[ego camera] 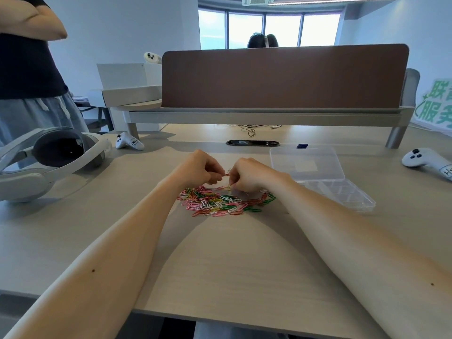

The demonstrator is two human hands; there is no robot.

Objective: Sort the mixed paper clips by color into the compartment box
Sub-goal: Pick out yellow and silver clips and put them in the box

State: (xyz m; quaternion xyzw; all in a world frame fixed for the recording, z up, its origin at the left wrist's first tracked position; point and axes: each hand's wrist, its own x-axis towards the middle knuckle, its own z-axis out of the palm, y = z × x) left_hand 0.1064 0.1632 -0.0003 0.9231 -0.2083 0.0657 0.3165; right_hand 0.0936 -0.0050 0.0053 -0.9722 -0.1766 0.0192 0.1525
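A bright office room, its curved bank of windows point(269, 28) at the far end, frames a pale wood-grain desk point(220, 253) where a person sorts stationery. A tall brown fabric partition point(281, 77) closes off the back of the desk, and another person in a dark top point(29, 69) stands at far left. A white and grey VR headset point(49, 155) rests on the desk's left side, with one white hand controller point(129, 141) beyond it and a second point(425, 162) at far right.

The clear plastic compartment box point(342, 192) lies to the right of both hands, lid thrown open toward the partition, its divided tray running left to right on a slight slant. No colour shows in its compartments, so the sort looks barely begun. The right hand is plainly the nearer of the two, with the tray just beside its forearm; any drop appears to call for a short carry rightward.

The heap of mixed paper clips point(220, 203), pink, green, red, white and yellow, spreads across the desk directly under and in front of the hands. The left hand point(200, 167) and right hand point(247, 174) hover over its far edge, knuckles up, fingers tightly curled, fingertips nearly meeting. Between them they pinch a small reddish clip point(227, 172); whether it is one clip or several linked is too small to tell.
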